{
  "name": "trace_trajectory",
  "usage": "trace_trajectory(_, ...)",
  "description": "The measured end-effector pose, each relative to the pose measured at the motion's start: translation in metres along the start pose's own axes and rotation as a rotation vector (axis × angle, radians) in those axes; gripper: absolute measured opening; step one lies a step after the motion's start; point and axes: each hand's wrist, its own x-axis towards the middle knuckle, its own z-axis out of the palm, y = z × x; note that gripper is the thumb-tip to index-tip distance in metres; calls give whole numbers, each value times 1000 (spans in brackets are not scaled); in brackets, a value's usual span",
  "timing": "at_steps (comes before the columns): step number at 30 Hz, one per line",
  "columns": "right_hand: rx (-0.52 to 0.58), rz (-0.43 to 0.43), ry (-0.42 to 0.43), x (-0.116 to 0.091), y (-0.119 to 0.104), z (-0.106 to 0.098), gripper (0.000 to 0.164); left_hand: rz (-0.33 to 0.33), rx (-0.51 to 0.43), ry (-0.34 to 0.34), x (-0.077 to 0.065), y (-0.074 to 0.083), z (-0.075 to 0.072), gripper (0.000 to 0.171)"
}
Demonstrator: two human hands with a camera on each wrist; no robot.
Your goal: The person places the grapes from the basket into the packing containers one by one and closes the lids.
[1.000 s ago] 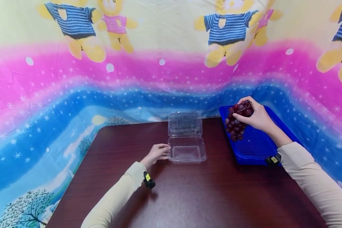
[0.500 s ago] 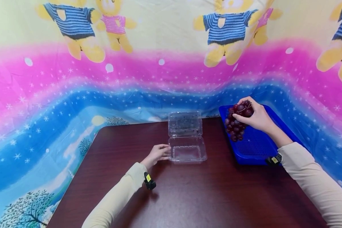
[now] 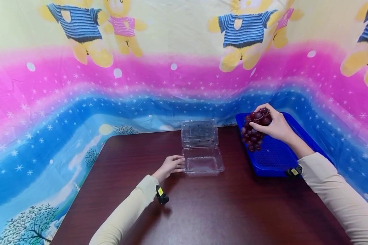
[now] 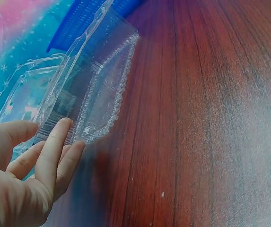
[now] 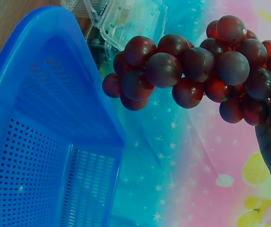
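Note:
Right hand [image 3: 274,124] grips a bunch of dark red grapes [image 3: 253,134] near its top, the bunch hanging over the left side of the blue basket [image 3: 277,169]. In the right wrist view, the grapes [image 5: 199,66] stretch across above the basket rim, and only part of the hand shows at the right edge. Left hand [image 3: 170,165] touches the left side of a clear plastic clamshell container [image 3: 203,170], which stands with its lid raised. Its fingers are extended against the container wall [image 4: 109,90] in the left wrist view, thumb beside the rim.
The dark reddish-brown table [image 3: 196,207] carries the container near its back edge and the perforated basket on its right. Behind the table hangs a printed cloth [image 3: 159,85] with bears and snowflakes. Both wrists wear small black cameras.
The container and the left hand have shifted slightly to the right. The right hand, with the grapes, has barely moved.

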Motion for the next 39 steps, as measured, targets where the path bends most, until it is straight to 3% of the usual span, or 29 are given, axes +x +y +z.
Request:
trace_trajectory(3,6,-11,0,0,1,2,39,8,-15,15,0,-3,1,44)
trace_trajectory(8,8,-5,-4,1,-1,4,39,11,-35,68,16,-18,-1,42)
trace_trajectory(24,4,-9,-24,3,-9,14,39,22,-21,62,11,-16,0,43)
trace_trajectory(30,36,-10,-49,6,2,23,39,54,28,71,14,-21,-1,44)
trace_trajectory(39,42,-20,-66,13,24,35,41,159,175,105,13,-20,1,50)
